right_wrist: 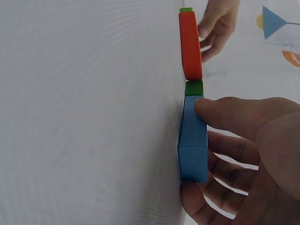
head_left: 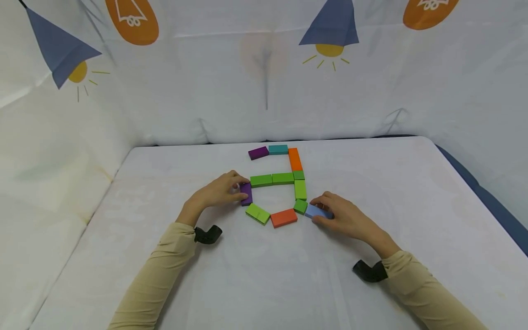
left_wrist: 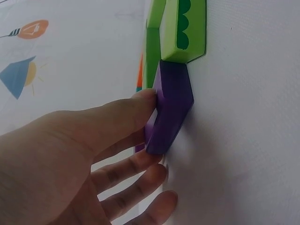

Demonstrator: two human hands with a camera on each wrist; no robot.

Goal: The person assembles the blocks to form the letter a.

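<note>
My left hand (head_left: 218, 190) pinches a purple block (head_left: 246, 197) between thumb and fingers. In the left wrist view that purple block (left_wrist: 172, 105) touches or nearly touches a lime-green block (left_wrist: 192, 33) with a dark green scalloped mark. On the other side, my right hand (head_left: 350, 217) holds a light blue block (head_left: 315, 211) with its thumb along the near side. The blue block (right_wrist: 193, 140) lies flat on the table, its end against a small dark green block (head_left: 300, 206). Beside that green block is an orange-red block (head_left: 283, 218).
A white-covered table (head_left: 264, 284) bears the blocks. Two green blocks (head_left: 261, 181) form a middle row. Above are a dark purple block (head_left: 258, 153), a teal block (head_left: 278, 150) and an orange block (head_left: 294, 159). A white printed curtain (head_left: 222, 91) hangs behind.
</note>
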